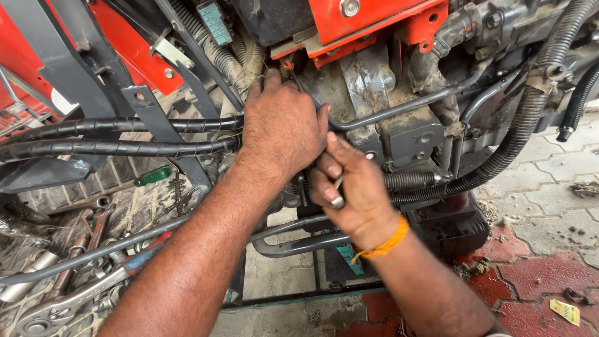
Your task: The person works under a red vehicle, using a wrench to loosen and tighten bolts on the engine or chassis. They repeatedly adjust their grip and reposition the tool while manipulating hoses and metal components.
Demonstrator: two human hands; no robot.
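My left hand [281, 128] lies palm-down on the dirty engine block [374, 93] of a red machine, fingers reaching up among the hoses and covering what is under it. My right hand [349, 190], with an orange thread around the wrist, is closed on a small metal tool [337, 198] whose shiny end shows between the fingers. It sits just below and right of my left hand, touching it. A thin steel pipe [399, 106] runs right from between the hands.
Two black wrapped hoses [112, 137] cross at the left. A corrugated black hose [524, 125] curves down the right. Spanners and sockets [56, 274] lie on a platform at lower left, with a green-handled screwdriver [153, 176]. Red and grey paving [549, 249] lies at right.
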